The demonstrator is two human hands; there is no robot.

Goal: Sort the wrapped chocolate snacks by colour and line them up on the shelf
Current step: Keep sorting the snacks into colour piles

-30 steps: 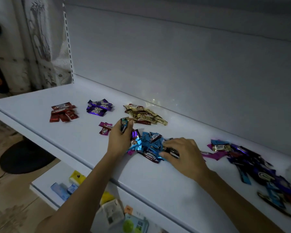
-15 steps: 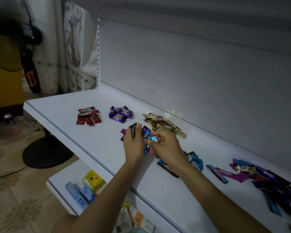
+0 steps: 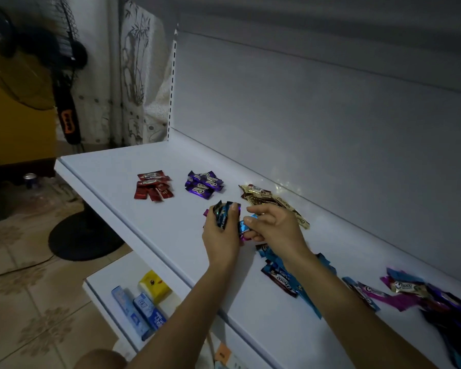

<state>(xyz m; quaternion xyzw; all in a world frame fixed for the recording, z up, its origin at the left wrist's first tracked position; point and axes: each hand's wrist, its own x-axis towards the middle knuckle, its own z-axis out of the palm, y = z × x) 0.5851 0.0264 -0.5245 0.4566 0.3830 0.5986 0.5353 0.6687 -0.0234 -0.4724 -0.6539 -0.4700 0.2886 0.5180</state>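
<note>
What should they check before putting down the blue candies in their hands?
1. Left hand grips the blue bunch: ok.
2. Right hand pinches one blue snack: ok.
3. Red pile, purple pile and gold pile lie apart: ok.
4. Bare shelf free for a blue row: ok.
5. All blue ones gathered: not ok, loose blue snacks lie under the right forearm.
6. Bunch is only blue: cannot tell.
</note>
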